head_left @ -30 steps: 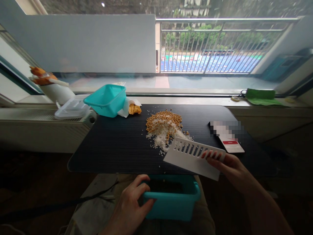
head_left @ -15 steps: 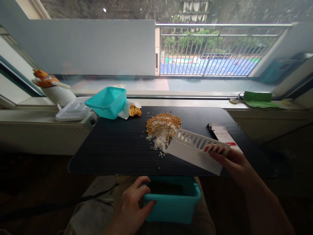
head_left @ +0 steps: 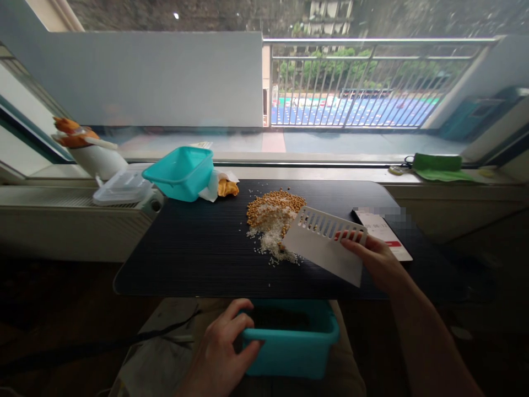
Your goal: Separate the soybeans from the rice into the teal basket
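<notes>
My right hand [head_left: 374, 259] grips the slotted edge of a flat white plastic board [head_left: 324, 245], a row of long holes along its top. Its left end reaches over the right side of a pile of yellow beans [head_left: 279, 201], with white rice grains [head_left: 273, 240] spilling toward me. My left hand [head_left: 227, 342] is closed on the left rim of a turquoise plastic bin [head_left: 291, 350], fingers over the edge and thumb outside. That bin rests on my lap under the table's front edge; its inside is dark, and I cannot make out its contents.
On the dark table [head_left: 185, 248] lies a phone [head_left: 384, 234] at the right. A second turquoise bin [head_left: 182, 173] stands tilted at the back left, beside a crumpled orange-and-white wrapper [head_left: 227, 187]. A clear lid [head_left: 124, 186] and a green cloth [head_left: 438, 166] lie by the window.
My right hand has moved the white board left and slightly up, nearer the pile. Some rice grains have spread to the right at the pile's front. My left hand stays on the bin.
</notes>
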`<action>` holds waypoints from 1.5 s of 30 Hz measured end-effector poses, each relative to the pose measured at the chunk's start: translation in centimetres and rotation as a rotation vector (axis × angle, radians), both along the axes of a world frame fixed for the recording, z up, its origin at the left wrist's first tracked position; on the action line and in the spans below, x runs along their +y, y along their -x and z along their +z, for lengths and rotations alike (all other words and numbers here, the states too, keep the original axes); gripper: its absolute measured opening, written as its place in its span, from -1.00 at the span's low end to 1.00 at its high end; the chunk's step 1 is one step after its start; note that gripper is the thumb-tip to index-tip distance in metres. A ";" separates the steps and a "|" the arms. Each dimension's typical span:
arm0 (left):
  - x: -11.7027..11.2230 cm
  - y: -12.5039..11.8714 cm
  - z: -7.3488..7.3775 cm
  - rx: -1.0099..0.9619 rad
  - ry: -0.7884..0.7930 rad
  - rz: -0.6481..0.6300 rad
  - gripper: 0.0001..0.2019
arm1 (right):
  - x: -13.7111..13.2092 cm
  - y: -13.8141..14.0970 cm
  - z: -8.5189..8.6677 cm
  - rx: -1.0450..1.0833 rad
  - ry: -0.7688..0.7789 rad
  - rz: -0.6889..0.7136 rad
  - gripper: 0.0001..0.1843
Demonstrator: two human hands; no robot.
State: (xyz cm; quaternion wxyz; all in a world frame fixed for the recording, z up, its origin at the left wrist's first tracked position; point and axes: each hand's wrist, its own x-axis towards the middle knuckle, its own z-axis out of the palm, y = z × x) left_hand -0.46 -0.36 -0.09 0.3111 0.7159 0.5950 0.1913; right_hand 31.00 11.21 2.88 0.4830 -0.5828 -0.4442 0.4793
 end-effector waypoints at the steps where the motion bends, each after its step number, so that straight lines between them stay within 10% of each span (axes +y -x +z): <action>1: 0.0 0.0 0.0 0.000 0.006 0.000 -0.89 | -0.1 0.0 0.1 -0.002 0.014 0.017 -0.64; 16: 0.0 0.1 -0.2 -0.001 0.007 0.006 -0.91 | -2.4 -0.3 1.1 0.010 -0.003 0.102 -0.78; 22: 0.1 0.1 -0.2 -0.007 -0.013 0.000 -0.92 | -4.2 1.1 1.3 -0.012 0.052 0.408 -0.77; 32: 0.0 0.1 -0.1 0.003 -0.001 0.022 -0.91 | -4.3 0.3 1.7 -0.089 -0.035 0.008 -0.70; 45: 0.1 -0.1 -0.1 0.009 -0.027 0.017 -0.91 | -5.6 -0.1 2.7 -0.115 0.048 0.166 -0.69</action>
